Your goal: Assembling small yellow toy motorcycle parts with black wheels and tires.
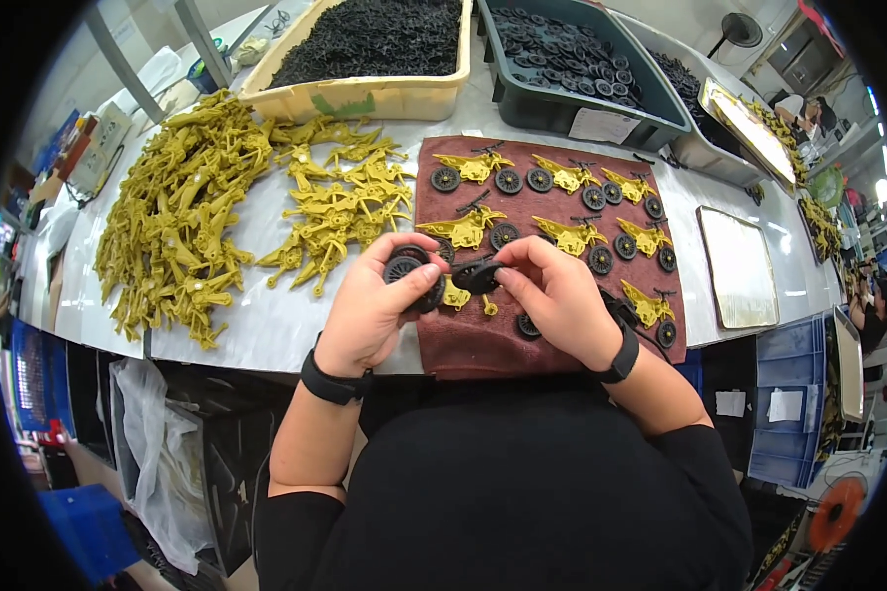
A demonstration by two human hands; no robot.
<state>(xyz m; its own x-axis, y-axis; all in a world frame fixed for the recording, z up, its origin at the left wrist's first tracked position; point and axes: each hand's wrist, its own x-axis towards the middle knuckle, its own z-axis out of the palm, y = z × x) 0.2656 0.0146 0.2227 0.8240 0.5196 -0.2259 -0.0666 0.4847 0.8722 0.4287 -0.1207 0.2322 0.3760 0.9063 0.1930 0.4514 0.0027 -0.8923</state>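
Observation:
My left hand [357,307] is closed around a few black spoked toy wheels [411,268], its thumb pressed on the top one. Close beside it, my right hand [574,307] pinches a black wheel [481,277] between thumb and fingertips. Both hands hover over the near left part of a reddish-brown cloth [483,347]. Partly hidden beneath them is a yellow toy motorcycle body [455,295]. Elsewhere on the cloth, yellow motorcycle bodies [566,235] lie in rows with black wheels [600,259] and small black handlebar-like parts [488,149].
Left of the cloth lie a tall heap of yellow toy parts [172,212] and a looser pile [340,197]. Behind stand a cream bin [384,101] of small black parts and a dark green bin [547,113] of wheels. A shallow pale tray [737,266] sits at the right.

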